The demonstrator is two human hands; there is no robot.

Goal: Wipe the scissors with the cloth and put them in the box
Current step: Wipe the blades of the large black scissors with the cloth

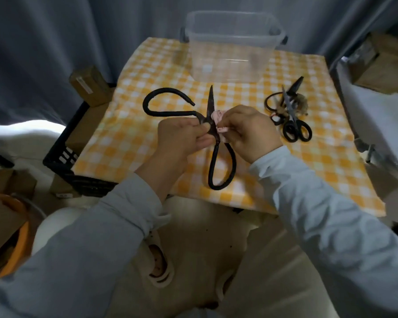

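Grey sleeves (124, 214) reach in from 6 o'clock; left hand (182, 136) pinches the big black scissors (210, 104) at the joint; right hand (248, 131) pinches the pink cloth (217, 117) against the blade; the scissors are spread wide over the middle of the yellow table (147, 72); one blade points to 12 o'clock at the clear box (230, 53); one handle loop hangs to 6 o'clock, the other goes to 9 o'clock; other scissors (295, 131) lie at 3 o'clock; a brown box (87, 84) at 9 o'clock has a label too blurry to read.

Head view, facing forward and down, seemingly close above table (147, 65)
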